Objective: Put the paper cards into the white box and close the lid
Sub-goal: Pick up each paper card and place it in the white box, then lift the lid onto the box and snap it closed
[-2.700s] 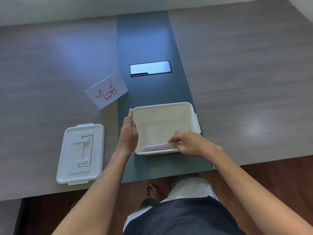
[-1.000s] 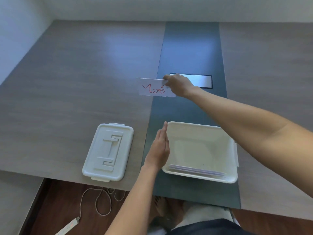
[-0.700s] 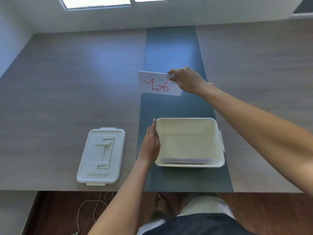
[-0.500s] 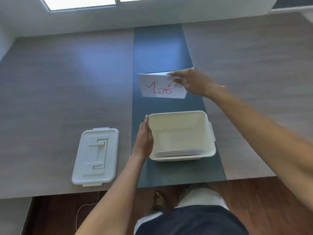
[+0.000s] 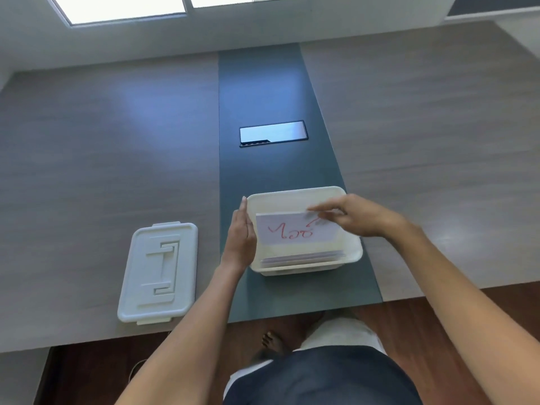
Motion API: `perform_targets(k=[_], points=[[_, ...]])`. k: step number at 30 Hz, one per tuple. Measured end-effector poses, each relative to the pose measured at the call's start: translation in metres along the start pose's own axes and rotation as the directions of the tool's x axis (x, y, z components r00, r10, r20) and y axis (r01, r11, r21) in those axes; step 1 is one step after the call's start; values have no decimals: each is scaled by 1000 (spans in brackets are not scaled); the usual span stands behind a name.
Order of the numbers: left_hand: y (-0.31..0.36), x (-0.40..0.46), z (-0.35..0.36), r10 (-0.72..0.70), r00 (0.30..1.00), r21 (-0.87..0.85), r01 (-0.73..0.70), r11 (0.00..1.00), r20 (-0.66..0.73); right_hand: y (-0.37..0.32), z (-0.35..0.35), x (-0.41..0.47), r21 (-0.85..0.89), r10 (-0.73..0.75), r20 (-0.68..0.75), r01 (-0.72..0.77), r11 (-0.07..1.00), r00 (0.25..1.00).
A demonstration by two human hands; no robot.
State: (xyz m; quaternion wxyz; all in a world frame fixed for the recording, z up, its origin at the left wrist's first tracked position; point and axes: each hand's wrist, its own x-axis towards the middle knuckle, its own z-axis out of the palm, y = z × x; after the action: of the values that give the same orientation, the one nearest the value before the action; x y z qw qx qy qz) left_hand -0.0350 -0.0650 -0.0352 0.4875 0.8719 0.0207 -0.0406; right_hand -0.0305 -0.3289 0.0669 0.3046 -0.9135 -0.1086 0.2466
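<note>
Left hand's grip (image 5: 241,238) is flat and open against the white box (image 5: 304,266) side, lid (image 5: 159,271) off to its left on the counter (image 5: 87,171). Right hand (image 5: 362,214) pinches the red-lettered card (image 5: 295,230) over the box; more cards (image 5: 304,256) inside.

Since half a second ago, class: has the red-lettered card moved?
Yes. The card, pinched by the right hand, has come toward the person, from beyond the white box to over its opening.
</note>
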Motion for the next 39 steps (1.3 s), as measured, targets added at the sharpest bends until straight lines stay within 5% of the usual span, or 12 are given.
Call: perform_targets(k=[11,18,24,29,39], points=[[-3,2,3,14,999,58,-12,998,-29,23,54,-4,-11,73,299,-73,997,952],[3,1,-3,-16,1000,159,13,987,16,-7,21,25,165,-38,-127,59,985,991],[9,7,-32,96,995,509,-97,855,27,-13,29,86,-81,-61,-245,43,996,968],[-4,8,-78,95,993,693,-25,721,-63,-33,44,129,-370,-150,-221,60,927,964],[-70,-41,-155,-120,949,654,289,699,-292,-113,95,193,-545,-269,-35,207,812,962]])
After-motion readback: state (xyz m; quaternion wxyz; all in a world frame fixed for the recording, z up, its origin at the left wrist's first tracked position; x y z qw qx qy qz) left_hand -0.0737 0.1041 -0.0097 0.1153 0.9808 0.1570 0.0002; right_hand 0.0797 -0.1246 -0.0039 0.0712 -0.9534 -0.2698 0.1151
